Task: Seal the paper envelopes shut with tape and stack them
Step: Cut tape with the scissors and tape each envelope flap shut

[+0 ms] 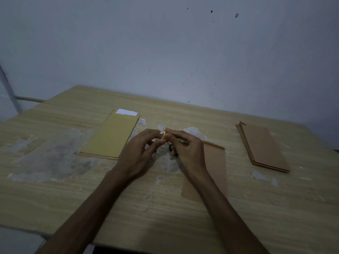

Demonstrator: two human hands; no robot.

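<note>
in the head view, a small orange roll of tape (163, 136) is pinched between the left hand (141, 153) and the right hand (185, 149), just above the pale wooden tabletop (55, 189). both grips are clenched on the roll; a dark-handled tool under the right grip cannot be made out. the brown paper envelope (214, 167) lies just right of and beneath the grip, a yellow envelope with a white slip (111, 136) just left of it, and a stack of brown envelopes (264, 147) well apart to the right. the tape end should probably be found by fingertip and peeled evenly, with the roll held steady.
</note>
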